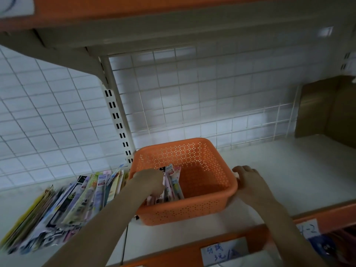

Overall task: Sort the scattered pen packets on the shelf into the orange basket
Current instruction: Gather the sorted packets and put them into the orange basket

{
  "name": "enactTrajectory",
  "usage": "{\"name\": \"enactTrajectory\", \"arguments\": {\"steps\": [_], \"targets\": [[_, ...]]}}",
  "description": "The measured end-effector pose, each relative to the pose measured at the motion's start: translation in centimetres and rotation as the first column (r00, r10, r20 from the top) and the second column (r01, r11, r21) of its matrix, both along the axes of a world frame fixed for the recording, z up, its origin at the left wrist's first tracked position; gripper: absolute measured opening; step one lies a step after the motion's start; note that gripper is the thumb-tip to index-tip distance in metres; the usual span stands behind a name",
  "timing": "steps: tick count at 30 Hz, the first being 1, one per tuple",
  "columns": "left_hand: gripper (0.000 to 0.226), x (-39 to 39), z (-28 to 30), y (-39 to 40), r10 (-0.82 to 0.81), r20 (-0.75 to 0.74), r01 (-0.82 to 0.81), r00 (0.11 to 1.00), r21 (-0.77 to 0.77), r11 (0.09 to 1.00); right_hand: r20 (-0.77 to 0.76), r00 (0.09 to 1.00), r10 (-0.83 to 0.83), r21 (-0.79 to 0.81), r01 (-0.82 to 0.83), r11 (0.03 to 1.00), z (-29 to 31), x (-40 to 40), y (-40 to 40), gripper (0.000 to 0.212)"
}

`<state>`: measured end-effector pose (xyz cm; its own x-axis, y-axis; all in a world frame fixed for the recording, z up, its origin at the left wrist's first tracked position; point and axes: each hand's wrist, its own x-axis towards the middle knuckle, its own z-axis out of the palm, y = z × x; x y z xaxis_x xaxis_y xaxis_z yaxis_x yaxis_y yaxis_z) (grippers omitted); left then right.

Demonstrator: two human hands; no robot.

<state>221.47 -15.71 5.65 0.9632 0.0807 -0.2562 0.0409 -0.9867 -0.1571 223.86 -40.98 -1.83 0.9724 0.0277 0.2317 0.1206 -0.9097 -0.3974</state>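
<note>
An orange perforated basket point(202, 207) stands on the white shelf point(289, 170). Several pen packets point(173, 185) stand on edge inside it against its left wall. My left hand point(152, 182) reaches over the left rim into the basket and grips those packets. My right hand point(248, 182) holds the basket's right rim, fingers curled over the edge. A row of several more pen packets point(67, 207) lies fanned out on the shelf to the left of the basket.
A white wire grid point(192, 97) backs the shelf, with a slotted upright point(117, 120) behind the basket. A brown cardboard box point(327, 110) stands at the back right. Handwritten price labels point(223, 251) sit on the orange front rail. Another shelf hangs overhead.
</note>
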Motion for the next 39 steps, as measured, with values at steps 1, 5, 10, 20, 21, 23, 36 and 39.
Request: {"name": "enactTrajectory", "arguments": {"steps": [1, 5, 10, 20, 21, 23, 36, 39], "targets": [[0.034, 0.2, 0.3, 0.3, -0.010, 0.012, 0.011, 1.000, -0.032, 0.999, 0.039, 0.999, -0.002, 0.008, 0.002, 1.000, 0.7, 0.0, -0.1, 0.037], [0.036, -0.7, 2.1, 1.6, -0.024, 0.157, 0.051, 0.987, -0.174, 0.983, 0.149, 0.989, 0.014, 0.069, -0.025, 0.997, 5.1, -0.4, 0.5, 0.036], [0.028, -3.8, 3.3, 4.0, 0.075, 0.519, 0.134, 0.851, -0.353, 0.926, 0.232, 0.966, 0.118, 0.050, -0.133, 0.990, 9.2, -2.1, 4.5, 0.030], [0.015, -11.8, -1.9, 16.2, 0.345, 0.555, -0.059, 0.757, -0.467, 0.882, 0.193, 0.842, 0.504, -0.062, -0.502, 0.863, 8.6, -7.1, 21.8, 0.021], [0.015, -12.5, -2.1, 17.5, 0.366, 0.547, -0.075, 0.753, -0.480, 0.874, 0.176, 0.834, 0.523, -0.073, -0.519, 0.852, 8.4, -7.2, 23.4, 0.021], [0.015, -13.8, -2.7, 20.1, 0.422, 0.543, -0.092, 0.726, -0.531, 0.842, 0.148, 0.821, 0.552, -0.086, -0.545, 0.834, 8.1, -7.3, 26.4, 0.024], [0.029, -16.5, -4.2, 30.5, 0.572, 0.419, -0.263, 0.705, -0.594, 0.760, -0.111, 0.954, 0.278, -0.116, -0.290, 0.950, 2.2, -6.1, 34.8, 0.041], [0.036, -15.6, -4.0, 31.6, 0.556, 0.365, -0.278, 0.746, -0.589, 0.759, -0.086, 0.971, 0.224, -0.075, -0.230, 0.970, 1.9, -5.4, 35.0, 0.033]]}}
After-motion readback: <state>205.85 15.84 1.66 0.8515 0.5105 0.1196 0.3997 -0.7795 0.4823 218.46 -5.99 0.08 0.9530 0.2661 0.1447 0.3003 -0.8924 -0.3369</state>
